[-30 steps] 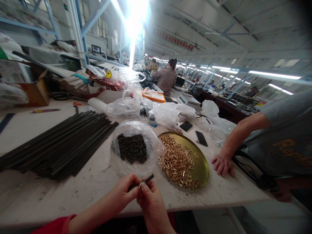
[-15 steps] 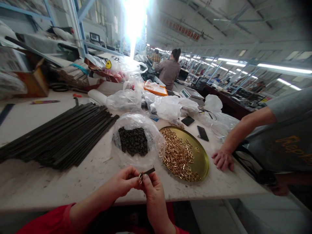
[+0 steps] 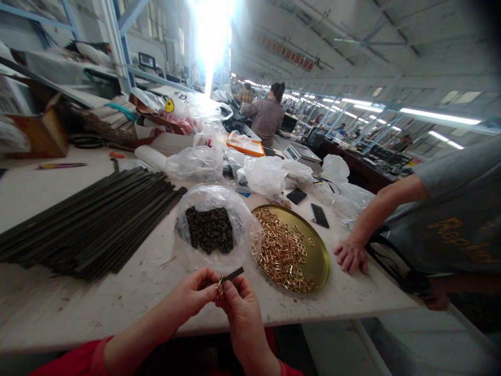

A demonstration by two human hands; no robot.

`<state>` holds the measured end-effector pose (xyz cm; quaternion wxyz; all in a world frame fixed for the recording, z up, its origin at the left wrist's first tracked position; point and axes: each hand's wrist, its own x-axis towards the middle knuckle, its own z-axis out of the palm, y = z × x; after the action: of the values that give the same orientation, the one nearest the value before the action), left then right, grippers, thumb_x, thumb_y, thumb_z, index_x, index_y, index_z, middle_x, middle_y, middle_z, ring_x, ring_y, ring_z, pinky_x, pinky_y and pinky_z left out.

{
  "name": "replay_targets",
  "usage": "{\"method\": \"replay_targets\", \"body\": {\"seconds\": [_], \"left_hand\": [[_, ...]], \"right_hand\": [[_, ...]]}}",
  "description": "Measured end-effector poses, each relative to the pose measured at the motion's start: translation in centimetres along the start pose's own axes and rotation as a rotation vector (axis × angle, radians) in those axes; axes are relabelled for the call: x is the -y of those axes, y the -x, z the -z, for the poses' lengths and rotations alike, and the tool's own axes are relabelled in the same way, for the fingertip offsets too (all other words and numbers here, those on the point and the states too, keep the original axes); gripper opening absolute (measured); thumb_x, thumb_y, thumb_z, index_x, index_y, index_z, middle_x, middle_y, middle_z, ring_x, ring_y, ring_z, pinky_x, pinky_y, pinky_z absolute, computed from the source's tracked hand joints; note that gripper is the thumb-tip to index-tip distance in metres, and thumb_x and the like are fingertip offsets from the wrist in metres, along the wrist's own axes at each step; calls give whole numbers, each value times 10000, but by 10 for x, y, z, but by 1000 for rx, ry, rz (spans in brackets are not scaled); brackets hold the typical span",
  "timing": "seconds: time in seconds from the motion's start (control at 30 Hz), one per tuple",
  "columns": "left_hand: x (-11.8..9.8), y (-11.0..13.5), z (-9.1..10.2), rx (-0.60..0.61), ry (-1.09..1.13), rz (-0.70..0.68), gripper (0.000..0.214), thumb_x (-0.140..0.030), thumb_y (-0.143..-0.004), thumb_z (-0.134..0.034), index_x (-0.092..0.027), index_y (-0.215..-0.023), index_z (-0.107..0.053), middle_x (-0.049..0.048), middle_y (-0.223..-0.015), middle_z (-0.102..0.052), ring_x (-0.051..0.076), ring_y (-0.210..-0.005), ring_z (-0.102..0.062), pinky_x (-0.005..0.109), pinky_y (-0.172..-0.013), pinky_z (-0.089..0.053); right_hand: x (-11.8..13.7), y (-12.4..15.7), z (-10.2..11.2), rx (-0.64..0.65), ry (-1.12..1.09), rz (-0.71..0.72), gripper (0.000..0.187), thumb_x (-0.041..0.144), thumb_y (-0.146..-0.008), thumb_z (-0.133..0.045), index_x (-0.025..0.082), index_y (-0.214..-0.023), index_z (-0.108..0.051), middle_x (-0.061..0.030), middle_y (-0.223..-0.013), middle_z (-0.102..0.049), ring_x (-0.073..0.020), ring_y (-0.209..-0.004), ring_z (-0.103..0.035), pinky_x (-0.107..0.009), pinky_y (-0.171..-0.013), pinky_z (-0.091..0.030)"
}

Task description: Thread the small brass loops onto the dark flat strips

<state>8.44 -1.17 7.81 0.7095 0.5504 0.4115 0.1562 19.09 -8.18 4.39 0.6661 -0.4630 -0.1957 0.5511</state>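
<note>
My left hand (image 3: 193,293) and my right hand (image 3: 239,304) meet at the table's near edge, both pinched on a thin black strap (image 3: 234,273) with a small gold buckle (image 3: 220,282) on it. Just beyond them lies an open plastic bag of small black loops (image 3: 210,228). To its right sits a round gold tray (image 3: 321,256) heaped with several gold buckles (image 3: 282,249). A long pile of black straps (image 3: 94,222) stretches across the table on the left.
A person in a grey shirt stands at the right, one hand (image 3: 349,256) resting on the white table (image 3: 78,300). Two phones (image 3: 320,214) and crumpled plastic bags (image 3: 264,176) lie behind the tray. A cardboard box (image 3: 37,134) stands far left.
My hands have stayed together on the strap and buckle, turning it slightly. The view has shifted a little, so everything sits a bit further left and lower.
</note>
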Motion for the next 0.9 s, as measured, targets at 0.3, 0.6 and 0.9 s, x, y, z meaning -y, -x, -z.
{"method": "replay_targets", "body": {"seconds": [0.3, 0.6, 0.9], "left_hand": [[-6, 5, -1, -25, 44, 17, 341, -466, -595, -594, -168, -731, -502, -71, -554, -474, 58, -443, -283, 189, -411, -172], [-13, 7, -6, -46, 83, 30, 327, -458, -564, -606, -172, -667, -487, -69, -530, -471, 52, -426, -265, 186, -393, -159], [19, -20, -6, -106, -107, -180, 398, -612, -551, -631, -220, -560, -559, -30, -488, -534, 151, -507, -461, 265, -507, -386]], "right_hand": [[5, 3, -5, 15, -144, -122, 221, 266, -698, -710, 164, -866, -610, 3, -796, -626, -63, -655, -549, -161, -592, -422], [7, 2, -2, 71, -109, -31, 191, 336, -743, -654, 159, -786, -598, 15, -685, -597, -69, -576, -520, -183, -555, -437], [2, -7, 4, -129, 255, 207, 240, 415, -662, -664, 197, -691, -569, -5, -625, -563, -140, -558, -513, -277, -552, -431]]}}
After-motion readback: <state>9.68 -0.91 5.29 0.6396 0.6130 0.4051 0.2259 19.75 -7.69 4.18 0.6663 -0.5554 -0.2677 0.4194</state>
